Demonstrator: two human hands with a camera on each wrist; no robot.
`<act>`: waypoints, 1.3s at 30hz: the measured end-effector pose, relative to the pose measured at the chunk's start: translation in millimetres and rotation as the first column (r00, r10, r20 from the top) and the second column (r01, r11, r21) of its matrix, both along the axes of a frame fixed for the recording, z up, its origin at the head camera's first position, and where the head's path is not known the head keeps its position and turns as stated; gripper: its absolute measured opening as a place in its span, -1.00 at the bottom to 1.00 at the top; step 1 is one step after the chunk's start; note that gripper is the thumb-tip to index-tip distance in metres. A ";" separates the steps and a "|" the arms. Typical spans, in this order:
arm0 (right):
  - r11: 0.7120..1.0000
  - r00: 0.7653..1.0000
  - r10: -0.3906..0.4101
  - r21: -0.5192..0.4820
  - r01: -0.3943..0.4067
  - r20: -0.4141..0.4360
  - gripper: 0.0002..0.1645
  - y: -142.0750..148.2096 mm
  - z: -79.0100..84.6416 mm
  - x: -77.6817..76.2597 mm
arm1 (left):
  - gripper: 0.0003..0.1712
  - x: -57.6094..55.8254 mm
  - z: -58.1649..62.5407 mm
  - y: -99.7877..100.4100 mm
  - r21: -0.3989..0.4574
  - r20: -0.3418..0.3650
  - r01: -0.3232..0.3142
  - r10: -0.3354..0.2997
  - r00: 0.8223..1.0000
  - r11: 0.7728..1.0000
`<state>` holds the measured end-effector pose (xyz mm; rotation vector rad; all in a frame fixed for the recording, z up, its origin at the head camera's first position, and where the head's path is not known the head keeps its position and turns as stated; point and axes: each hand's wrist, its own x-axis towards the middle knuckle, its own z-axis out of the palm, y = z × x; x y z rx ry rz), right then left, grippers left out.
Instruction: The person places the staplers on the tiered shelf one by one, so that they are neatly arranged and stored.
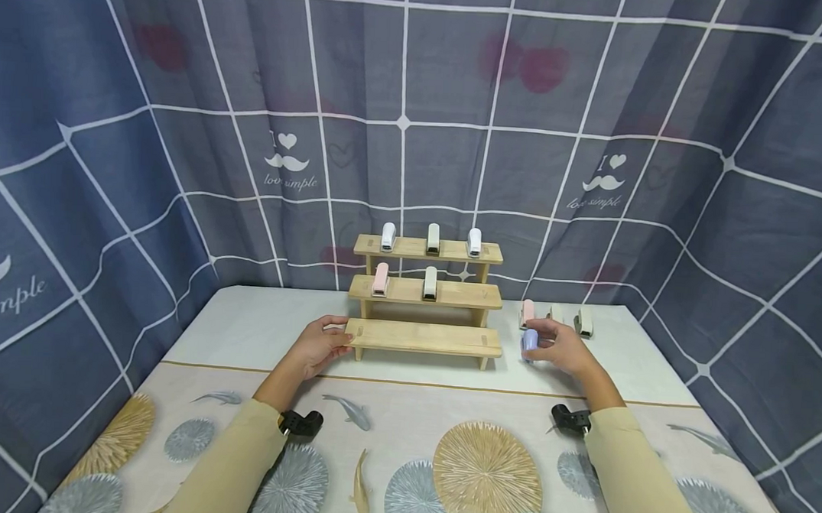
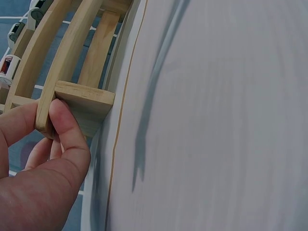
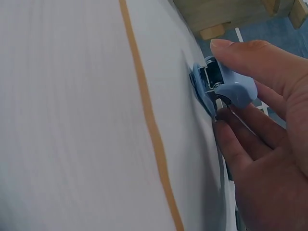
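Note:
My left hand (image 1: 317,346) pinches the left end of the lowest board of a three-tier wooden shelf (image 1: 424,338); the left wrist view shows the thumb on the underside of this board (image 2: 67,57). To the right of the shelf, my right hand (image 1: 560,346) holds a small blue stapler (image 1: 529,343) between thumb and fingers, low over the white tabletop. Seen from the right wrist, the blue stapler (image 3: 238,89) has its metal parts facing the camera. On the middle tier stand a pink stapler (image 1: 380,280) and a pale green stapler (image 1: 430,283).
Along the top tier are a white stapler (image 1: 388,236), a pale green one (image 1: 433,239) and another white one (image 1: 474,242). Behind my right hand stand a pink stapler (image 1: 527,314), a partly hidden pale one and a pale green one (image 1: 583,322). A checked curtain (image 1: 442,166) surrounds the table.

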<state>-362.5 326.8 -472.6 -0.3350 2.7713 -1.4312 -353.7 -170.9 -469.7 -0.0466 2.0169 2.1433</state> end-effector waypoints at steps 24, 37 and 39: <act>0.998 0.999 -0.039 0.057 0.038 0.023 -0.03 -1.1 -5.1 4.6 | -0.38 1.5 1.3 -0.8 0.000 -0.002 0.008 -0.008 1.000 1.000; 0.999 0.999 -0.035 0.023 0.035 -0.013 -0.07 -8.2 -0.7 19.6 | -0.39 3.9 4.0 0.3 -0.001 -0.001 0.012 -0.012 1.000 1.000; 1.000 1.000 -0.027 -0.005 0.027 -0.007 -0.09 -9.7 0.4 22.3 | -0.39 4.1 4.6 0.2 -0.002 -0.001 0.015 -0.015 1.000 1.000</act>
